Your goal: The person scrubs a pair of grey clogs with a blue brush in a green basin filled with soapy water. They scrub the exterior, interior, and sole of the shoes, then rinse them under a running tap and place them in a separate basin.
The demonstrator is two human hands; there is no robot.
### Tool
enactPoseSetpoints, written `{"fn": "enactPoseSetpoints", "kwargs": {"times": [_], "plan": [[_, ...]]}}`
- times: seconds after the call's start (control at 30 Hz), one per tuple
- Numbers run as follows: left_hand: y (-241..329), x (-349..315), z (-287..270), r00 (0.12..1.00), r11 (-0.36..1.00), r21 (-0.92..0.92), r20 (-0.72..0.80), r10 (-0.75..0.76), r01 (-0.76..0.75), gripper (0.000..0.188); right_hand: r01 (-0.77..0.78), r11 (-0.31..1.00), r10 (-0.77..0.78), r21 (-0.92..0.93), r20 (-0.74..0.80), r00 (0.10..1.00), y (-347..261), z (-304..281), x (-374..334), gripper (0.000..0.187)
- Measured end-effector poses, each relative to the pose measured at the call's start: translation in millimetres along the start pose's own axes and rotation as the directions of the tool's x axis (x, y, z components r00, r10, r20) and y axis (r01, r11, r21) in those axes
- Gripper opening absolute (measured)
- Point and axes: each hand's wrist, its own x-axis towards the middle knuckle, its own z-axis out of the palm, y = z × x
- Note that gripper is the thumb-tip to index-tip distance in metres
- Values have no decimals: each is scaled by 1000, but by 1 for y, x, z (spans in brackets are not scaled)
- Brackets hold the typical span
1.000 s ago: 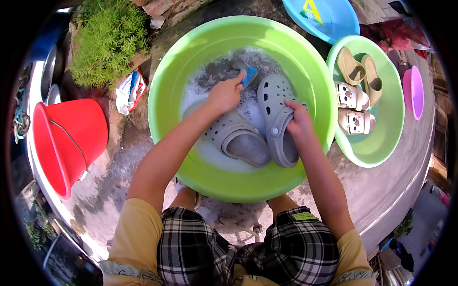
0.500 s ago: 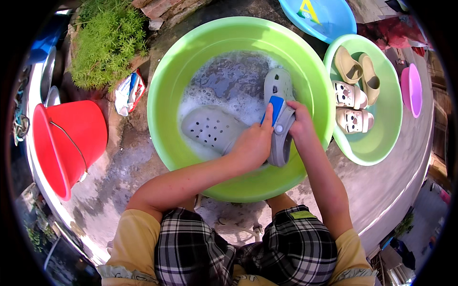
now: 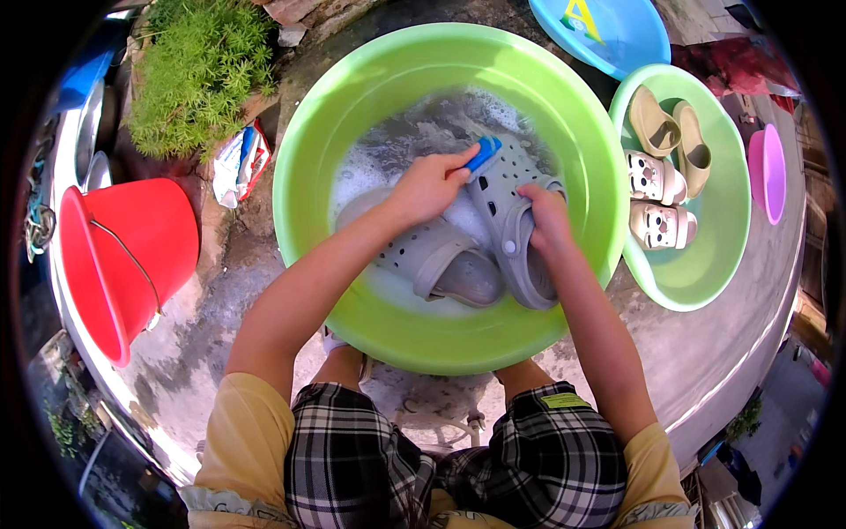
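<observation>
A large green basin (image 3: pixel 328 97) holds soapy water and two grey clogs. My left hand (image 3: pixel 429 187) grips a blue scrubbing brush (image 3: pixel 484 153), which is against the side of the right-hand clog (image 3: pixel 504 198) near its toe. Its bristles are hidden. My right hand (image 3: pixel 546 217) holds that same clog by its opening, thumb on the upper edge. The clog lies tilted with its toe away from me. The other grey clog (image 3: pixel 414 251) rests in the suds to the left, heel toward me, touched by neither hand.
At the right, a pale green basin (image 3: pixel 705 280) holds tan clogs (image 3: pixel 693 150) and white clogs with face patterns (image 3: pixel 656 227). A blue basin (image 3: pixel 617 44) and a pink basin (image 3: pixel 767 172) stand beyond. On the left are a red bucket (image 3: pixel 145 251), a crumpled packet (image 3: pixel 240 165) and a leafy plant (image 3: pixel 201 79).
My left hand has moved the brush up and left, from the strap area to the clog's toe side. My right hand has shifted from the strap to the clog's opening.
</observation>
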Motion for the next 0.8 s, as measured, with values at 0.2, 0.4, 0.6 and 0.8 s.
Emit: {"fn": "enactPoseSetpoints", "kwargs": {"times": [0.2, 0.4, 0.6, 0.8], "plan": [[10, 25, -10, 982, 828, 557, -182, 46, 64, 41, 426, 842, -366, -330, 231, 902, 26, 24, -41, 34], [34, -12, 11, 985, 936, 336, -99, 143, -102, 42, 583, 648, -468, -490, 348, 812, -1, 11, -35, 29], [-22, 24, -45, 978, 767, 621, -205, -41, 162, 40, 790, 80, -599, -608, 604, 525, 11, 13, -44, 34], [-40, 29, -33, 916, 884, 263, -216, -337, 387, 39, 512, 265, -414, -817, 383, 826, 28, 15, -5, 38]]}}
